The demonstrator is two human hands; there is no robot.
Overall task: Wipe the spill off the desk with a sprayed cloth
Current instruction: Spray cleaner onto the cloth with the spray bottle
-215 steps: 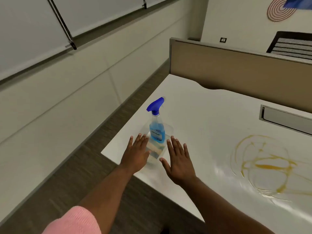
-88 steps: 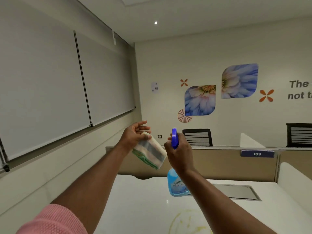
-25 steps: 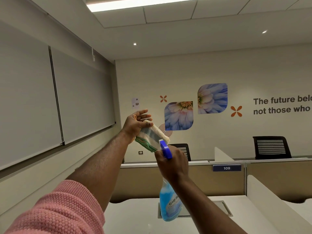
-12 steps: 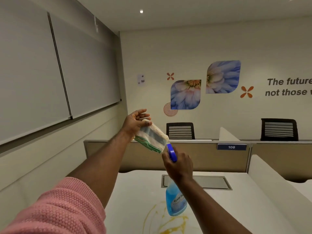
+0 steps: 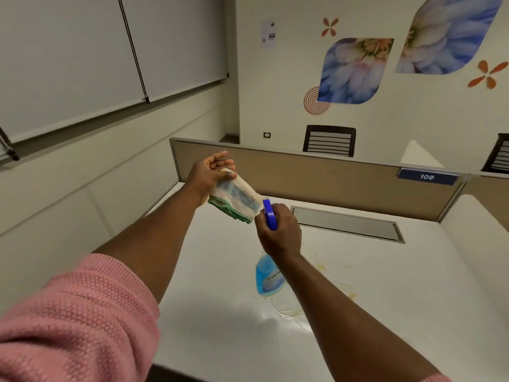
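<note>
1. Near the centre of the frame, the left hand (image 5: 210,172) is raised above the desk, pinching a folded cloth (image 5: 237,199) between thumb and palm; the other fingers are spread loosely open above it; the cloth is pale with a blue band and a green edge, and slants down to the right
2. Just below and right of the cloth, the right hand (image 5: 280,235) is clenched around the neck of a spray bottle (image 5: 268,277); the bottle's dark blue nozzle (image 5: 268,214) juts above the knuckles and sits just beside the cloth's lower corner; whether they touch cannot be told; the bottle's light blue body hangs below the wrist, held clear of the surface
3. The white desk (image 5: 209,312) fills the lower centre and right of the frame; a yellowish spill (image 5: 321,267) of thin curling streaks lies on it, lower centre, partly hidden behind the bottle and right forearm
4. A pink knitted sleeve (image 5: 74,323) covers the left arm at lower left
5. A tan partition (image 5: 316,183) runs behind the desk, with a blue plate reading 109 (image 5: 427,177) at right; flower pictures (image 5: 355,70) decorate the far wall, upper right
</note>
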